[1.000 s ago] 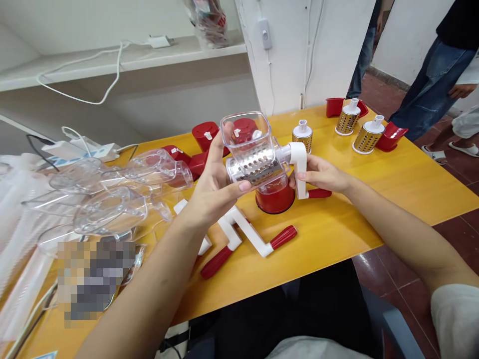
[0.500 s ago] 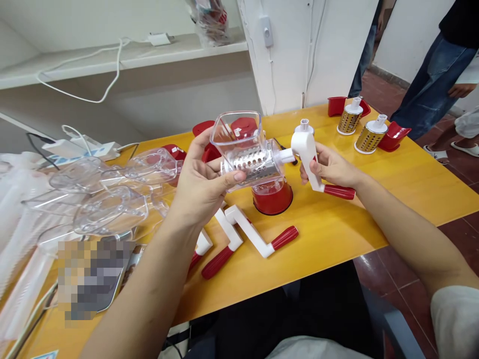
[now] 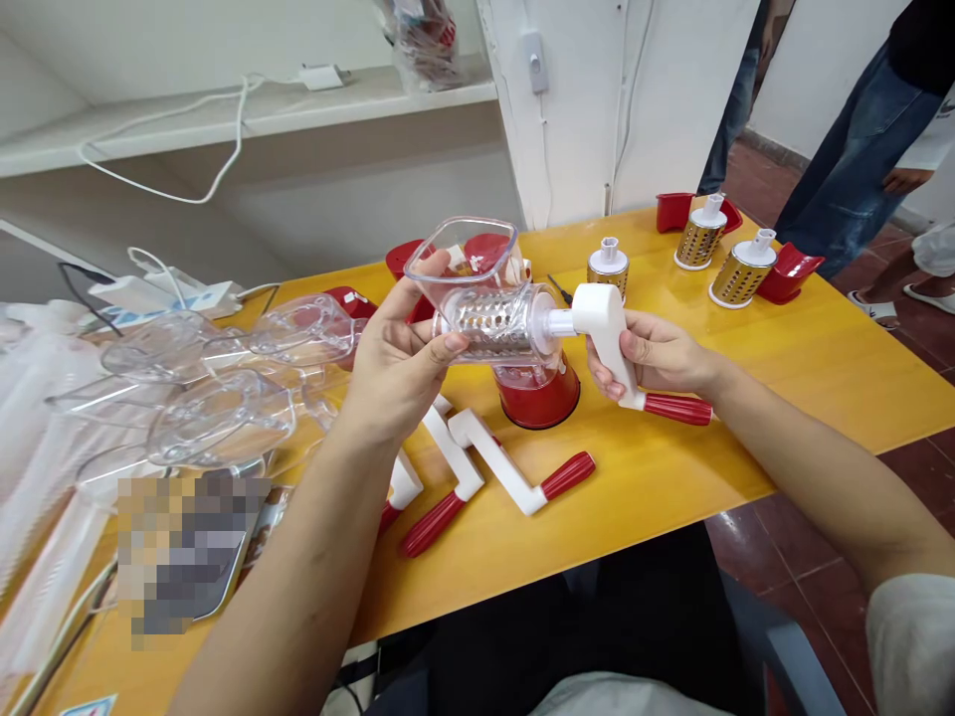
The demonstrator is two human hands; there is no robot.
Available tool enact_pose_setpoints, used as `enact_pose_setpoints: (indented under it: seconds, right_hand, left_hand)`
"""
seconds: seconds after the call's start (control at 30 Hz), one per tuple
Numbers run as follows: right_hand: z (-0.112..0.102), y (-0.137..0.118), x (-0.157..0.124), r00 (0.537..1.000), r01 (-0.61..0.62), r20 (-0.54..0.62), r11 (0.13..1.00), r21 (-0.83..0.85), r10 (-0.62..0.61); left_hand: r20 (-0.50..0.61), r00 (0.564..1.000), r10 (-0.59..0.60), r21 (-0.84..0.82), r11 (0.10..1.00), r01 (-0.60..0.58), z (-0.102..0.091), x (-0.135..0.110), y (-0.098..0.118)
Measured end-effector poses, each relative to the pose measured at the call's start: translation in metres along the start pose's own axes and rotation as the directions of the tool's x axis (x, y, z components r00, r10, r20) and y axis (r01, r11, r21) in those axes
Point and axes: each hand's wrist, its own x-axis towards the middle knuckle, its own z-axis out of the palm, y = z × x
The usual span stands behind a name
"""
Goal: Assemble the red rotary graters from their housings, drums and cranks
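My left hand (image 3: 407, 363) is closed around a clear plastic grater housing (image 3: 467, 244) with a square hopper on top. Inside the housing lies a metal grating drum (image 3: 488, 320), its white shaft pointing right. My right hand (image 3: 649, 353) grips a white crank handle (image 3: 613, 333) with a red grip, whose top end meets the shaft; whether it is fully seated I cannot tell. Behind and below the housing stands a red round base (image 3: 540, 396). Several more crank handles (image 3: 496, 459) lie on the table near my left forearm.
Gold grating drums (image 3: 742, 270) and red curved parts (image 3: 791, 271) stand at the table's right rear. Clear housings (image 3: 224, 413) are heaped on the left, near a power strip (image 3: 186, 298) and a pixelated flat item (image 3: 194, 557). Another person's jeans (image 3: 858, 149) show beyond the table.
The crank handle's top has come down and turned in line with the drum's shaft, now against its end. The housing has shifted slightly left in my left hand.
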Motion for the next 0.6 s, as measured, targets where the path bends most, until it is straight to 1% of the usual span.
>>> enact_pose_setpoints:
  seconds: [0.2,0.37,0.5,0.6]
  right_hand:
    - [-0.001,-0.004,-0.003,0.991,-0.034,0.128,0.999,-0.027,0.037]
    - [-0.004,-0.017,0.003,0.983,-0.049,0.171,0.996,-0.075,0.061]
    - [-0.008,-0.022,0.01,0.969,-0.074,0.234,0.996,-0.041,0.081]
    - [-0.012,-0.022,0.009,0.961,-0.092,0.26,0.996,-0.003,0.089]
  left_hand:
    - [-0.015,1.0,0.019,0.004,1.0,-0.019,-0.004,0.001,-0.002]
    - [-0.051,0.999,-0.007,-0.027,1.0,0.006,-0.007,0.002,-0.006]
    - [-0.079,0.997,0.01,-0.05,0.999,-0.014,-0.003,0.002,-0.011]
    - [-0.071,0.997,0.029,-0.045,0.998,-0.033,-0.001,0.001,-0.014]
